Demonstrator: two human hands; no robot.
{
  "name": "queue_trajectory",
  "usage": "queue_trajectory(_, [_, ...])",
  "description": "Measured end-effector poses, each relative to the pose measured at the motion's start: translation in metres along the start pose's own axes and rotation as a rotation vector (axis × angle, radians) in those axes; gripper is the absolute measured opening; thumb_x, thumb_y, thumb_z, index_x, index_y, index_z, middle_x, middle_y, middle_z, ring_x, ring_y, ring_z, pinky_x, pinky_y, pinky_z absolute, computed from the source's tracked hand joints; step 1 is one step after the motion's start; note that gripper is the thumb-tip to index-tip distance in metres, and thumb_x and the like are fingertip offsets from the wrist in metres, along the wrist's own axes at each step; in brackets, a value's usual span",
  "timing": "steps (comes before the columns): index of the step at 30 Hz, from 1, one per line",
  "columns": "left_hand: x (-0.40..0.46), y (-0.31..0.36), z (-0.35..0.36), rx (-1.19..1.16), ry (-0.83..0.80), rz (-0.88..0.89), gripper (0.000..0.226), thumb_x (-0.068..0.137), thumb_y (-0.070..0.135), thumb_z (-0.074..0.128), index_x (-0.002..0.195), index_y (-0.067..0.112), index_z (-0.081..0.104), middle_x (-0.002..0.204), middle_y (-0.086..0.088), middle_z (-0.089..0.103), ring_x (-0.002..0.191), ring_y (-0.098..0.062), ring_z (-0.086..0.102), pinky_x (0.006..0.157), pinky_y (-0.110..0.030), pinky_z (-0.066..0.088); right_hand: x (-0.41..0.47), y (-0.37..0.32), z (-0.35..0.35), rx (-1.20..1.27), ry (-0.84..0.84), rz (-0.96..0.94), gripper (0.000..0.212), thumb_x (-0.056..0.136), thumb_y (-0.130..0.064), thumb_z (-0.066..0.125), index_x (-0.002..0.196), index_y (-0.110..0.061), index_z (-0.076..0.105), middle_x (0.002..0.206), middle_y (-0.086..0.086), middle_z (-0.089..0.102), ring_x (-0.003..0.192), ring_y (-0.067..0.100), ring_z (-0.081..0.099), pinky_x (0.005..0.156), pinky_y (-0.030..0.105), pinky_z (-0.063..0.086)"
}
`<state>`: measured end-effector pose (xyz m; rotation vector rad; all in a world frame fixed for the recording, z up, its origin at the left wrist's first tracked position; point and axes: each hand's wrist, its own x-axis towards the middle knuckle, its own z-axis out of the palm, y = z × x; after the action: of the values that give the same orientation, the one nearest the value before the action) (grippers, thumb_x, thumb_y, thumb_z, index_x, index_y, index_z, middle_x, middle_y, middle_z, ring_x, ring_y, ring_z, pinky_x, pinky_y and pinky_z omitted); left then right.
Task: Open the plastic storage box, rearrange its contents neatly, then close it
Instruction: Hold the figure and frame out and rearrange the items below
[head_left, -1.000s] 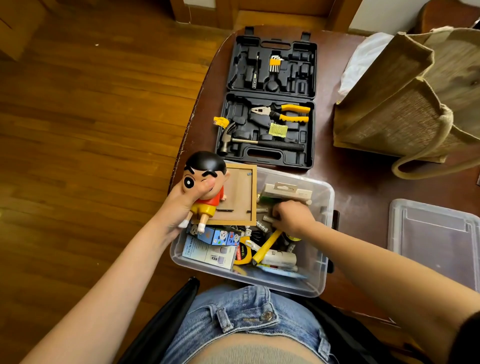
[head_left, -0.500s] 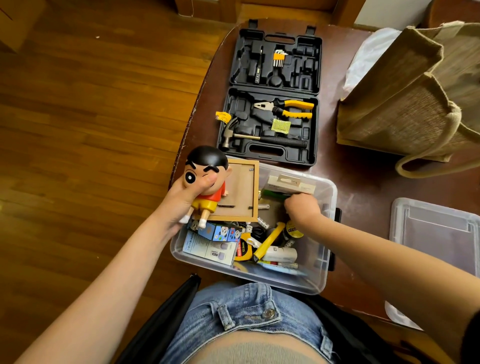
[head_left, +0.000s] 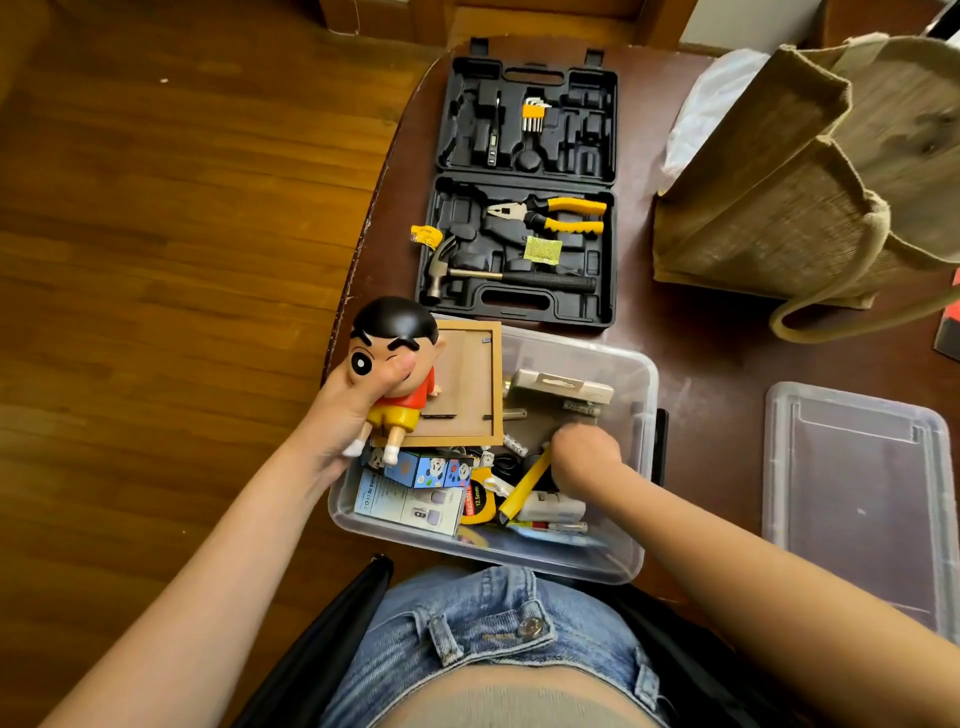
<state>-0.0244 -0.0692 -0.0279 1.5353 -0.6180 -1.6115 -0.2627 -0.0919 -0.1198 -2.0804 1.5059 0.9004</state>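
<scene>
Clear box (head_left: 641, 395) open on the near edge of the brown table (head_left: 691, 358), just in front of the lap, its lid (head_left: 857, 499) lying flat to the right, apart from it.

Left hand (head_left: 343, 410) at the box's left rim, grip closed round a cartoon figurine (head_left: 397, 358): thumb across the face, red shirt and yellow shorts showing below, feet pointing down over the box contents.

Right hand (head_left: 584, 457) down inside the box, knuckles up, fingers curled among the items; whether that grip holds anything, impossible to tell, fingertips hidden.

Inside the box: a wooden frame (head_left: 467, 384) back side up in the far left corner, partly under the figurine; a pale packet (head_left: 561, 387) at the far right; a small blue printed carton (head_left: 431, 470) and a white leaflet box (head_left: 410, 501) near the left front; a yellow tape measure (head_left: 478, 501) beside them; a yellow bar (head_left: 524, 486) slanting against the right wrist; a white object (head_left: 550, 506) just under the forearm.

Beyond the box, touching or nearly touching its far wall, a black tool case (head_left: 524, 182) lying open, with pliers (head_left: 550, 213), a hammer (head_left: 498, 273) and hex keys (head_left: 535, 111) in its moulded slots. To the right, a jute bag (head_left: 810, 171).
</scene>
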Motion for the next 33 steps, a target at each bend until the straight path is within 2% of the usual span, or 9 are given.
queue_trajectory(3, [-0.001, 0.003, 0.001, 0.009, -0.034, 0.010, 0.088, 0.035, 0.063, 0.085, 0.110, 0.024, 0.061, 0.089, -0.002, 0.074, 0.071, -0.014, 0.069, 0.052, -0.027, 0.055, -0.007, -0.005, 0.008, -0.030, -0.016, -0.004, 0.023, 0.089, -0.012, 0.048, 0.105, -0.011, 0.065, 0.111, 0.007, 0.063, 0.100, 0.025, 0.061, 0.069, 0.029, 0.046])
queue_trajectory(7, [-0.003, 0.005, 0.001, 0.007, -0.059, 0.015, 0.086, 0.036, 0.064, 0.085, 0.108, 0.024, 0.062, 0.085, -0.003, 0.074, 0.068, -0.014, 0.069, 0.050, -0.026, 0.055, -0.012, -0.005, 0.008, 0.022, -0.009, 0.032, 0.028, 0.090, -0.016, 0.047, 0.114, -0.013, 0.061, 0.120, 0.006, 0.060, 0.109, 0.026, 0.058, 0.078, 0.032, 0.050])
queue_trajectory(16, [-0.005, 0.007, 0.002, 0.019, -0.039, -0.003, 0.097, 0.030, 0.065, 0.085, 0.113, 0.021, 0.059, 0.085, 0.000, 0.073, 0.066, -0.014, 0.069, 0.051, -0.026, 0.055, 0.005, 0.008, -0.026, 0.202, -0.006, 0.120, 0.016, 0.087, -0.017, 0.055, 0.099, -0.008, 0.061, 0.102, 0.010, 0.065, 0.089, 0.029, 0.061, 0.064, 0.033, 0.046])
queue_trajectory(20, [-0.004, 0.006, 0.001, 0.008, -0.037, 0.000, 0.095, 0.028, 0.065, 0.085, 0.109, 0.024, 0.058, 0.084, 0.004, 0.074, 0.070, -0.011, 0.070, 0.053, -0.025, 0.055, 0.014, 0.020, -0.047, 0.436, 0.050, 0.133, 0.038, 0.097, -0.031, 0.039, 0.098, 0.000, 0.062, 0.102, 0.017, 0.065, 0.091, 0.032, 0.060, 0.073, 0.033, 0.048])
queue_trajectory(22, [-0.004, 0.006, 0.001, 0.003, -0.030, -0.003, 0.096, 0.027, 0.065, 0.086, 0.109, 0.024, 0.058, 0.084, 0.004, 0.074, 0.070, -0.011, 0.070, 0.053, -0.025, 0.055, 0.015, 0.024, -0.054, 0.672, 0.004, 0.128, 0.051, 0.098, -0.037, 0.036, 0.098, 0.004, 0.065, 0.099, 0.019, 0.069, 0.085, 0.033, 0.065, 0.076, 0.036, 0.054])
queue_trajectory(24, [-0.003, 0.004, 0.000, 0.008, -0.026, 0.001, 0.097, 0.028, 0.065, 0.086, 0.111, 0.023, 0.059, 0.089, 0.002, 0.073, 0.073, -0.013, 0.070, 0.053, -0.026, 0.055, 0.012, 0.026, -0.060, 0.975, -0.075, 0.172, 0.060, 0.095, -0.050, 0.040, 0.095, 0.003, 0.068, 0.087, 0.017, 0.072, 0.066, 0.027, 0.068, 0.062, 0.031, 0.058])
queue_trajectory(26, [-0.002, 0.003, -0.001, 0.016, -0.023, 0.000, 0.099, 0.029, 0.065, 0.085, 0.115, 0.023, 0.058, 0.097, -0.002, 0.072, 0.075, -0.015, 0.070, 0.056, -0.027, 0.055, 0.007, 0.028, -0.066, 1.188, -0.155, 0.221, 0.068, 0.086, -0.065, 0.044, 0.092, -0.002, 0.068, 0.076, 0.009, 0.072, 0.050, 0.017, 0.066, 0.043, 0.019, 0.050])
queue_trajectory(29, [-0.002, 0.002, -0.002, 0.016, -0.022, 0.000, 0.101, 0.030, 0.065, 0.085, 0.117, 0.022, 0.058, 0.103, -0.005, 0.070, 0.080, -0.016, 0.069, 0.058, -0.029, 0.055, 0.001, 0.028, -0.069, 1.370, -0.213, 0.245, 0.068, 0.085, -0.064, 0.048, 0.101, 0.000, 0.062, 0.080, 0.009, 0.072, 0.046, 0.012, 0.066, 0.040, 0.017, 0.048])
queue_trajectory(33, [-0.002, 0.001, -0.002, -0.002, -0.005, 0.007, 0.095, 0.026, 0.064, 0.086, 0.109, 0.024, 0.061, 0.093, 0.002, 0.073, 0.078, -0.012, 0.070, 0.057, -0.027, 0.056, -0.004, 0.024, -0.068, 1.451, -0.248, 0.264, 0.065, 0.093, -0.055, 0.043, 0.108, 0.007, 0.055, 0.073, 0.010, 0.070, 0.043, 0.012, 0.064, 0.039, 0.018, 0.050])
